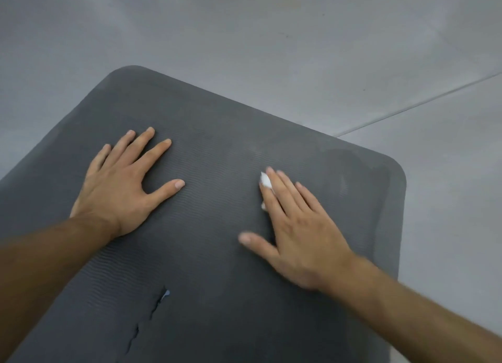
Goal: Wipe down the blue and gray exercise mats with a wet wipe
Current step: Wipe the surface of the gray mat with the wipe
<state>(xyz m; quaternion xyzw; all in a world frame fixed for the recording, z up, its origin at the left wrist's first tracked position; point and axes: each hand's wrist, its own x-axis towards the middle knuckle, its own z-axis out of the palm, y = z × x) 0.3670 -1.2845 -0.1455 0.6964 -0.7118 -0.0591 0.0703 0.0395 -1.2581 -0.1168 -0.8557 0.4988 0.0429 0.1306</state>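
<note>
Tear (160,301) in gray mat (217,167), left grip (122,188) spread flat, right grip (301,226) straight-fingered pressing wipe (266,182), floor (271,36) around

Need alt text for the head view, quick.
A right hand presses a white wet wipe onto a gray exercise mat; the left hand lies flat on the mat. A tear shows nearer the camera.

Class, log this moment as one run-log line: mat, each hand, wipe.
mat: gray, flat on floor, torn | left hand: flat on mat, fingers spread | right hand: pressing wipe onto mat
</note>
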